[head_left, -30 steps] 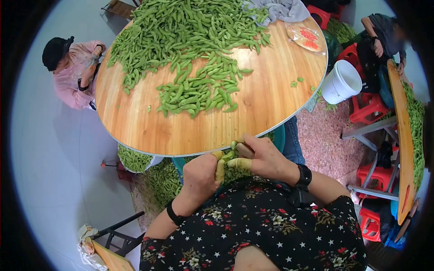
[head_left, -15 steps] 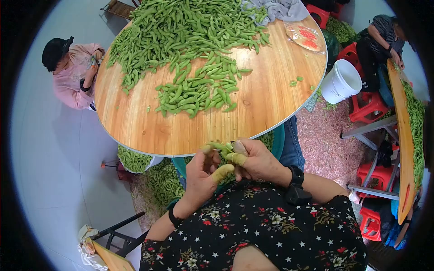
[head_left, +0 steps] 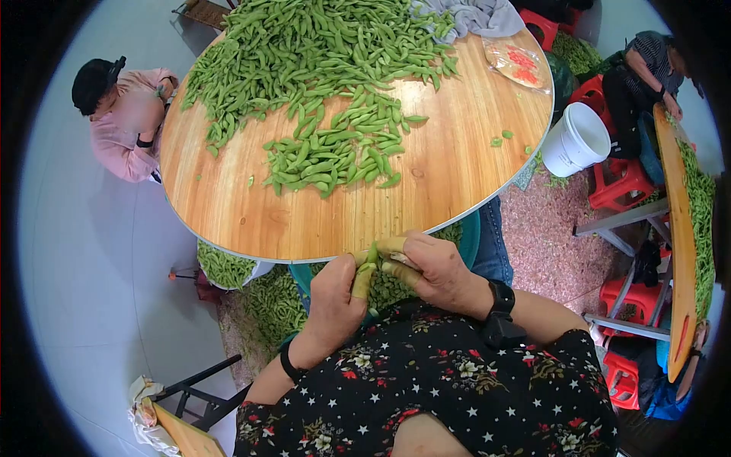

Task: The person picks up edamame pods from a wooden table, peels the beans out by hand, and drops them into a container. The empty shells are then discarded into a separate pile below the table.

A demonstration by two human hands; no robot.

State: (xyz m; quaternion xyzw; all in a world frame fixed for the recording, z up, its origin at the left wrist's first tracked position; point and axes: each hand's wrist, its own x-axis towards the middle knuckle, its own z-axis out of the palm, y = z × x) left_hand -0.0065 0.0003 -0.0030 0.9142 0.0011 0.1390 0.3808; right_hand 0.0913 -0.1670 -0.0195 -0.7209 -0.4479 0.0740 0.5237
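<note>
Over the near table edge, my left hand (head_left: 337,293) pinches a green edamame pod (head_left: 372,254) between thumb and finger, the pod standing roughly upright. My right hand (head_left: 440,273) is closed close beside it, its forefinger tip against the pod; the grip there is partly hidden. Yellowish-green coverings or stains show on the thumbs and fingers of both hands. Beyond my hands, a small group of whole pods (head_left: 327,161) lies on the round wooden table (head_left: 457,164), in front of a large pod heap (head_left: 304,53).
Below my hands, a green tub (head_left: 470,244) is partly hidden. Pods fill a bag (head_left: 225,268) to its left. A white bucket (head_left: 576,141) stands right of the table. One person (head_left: 126,126) sits at the left, another (head_left: 647,72) at the right by a second table (head_left: 670,221).
My hands have shifted their hold on the pod. The left fingers have closed, and the pod now points upward between the hands. The person at the left has moved an arm slightly.
</note>
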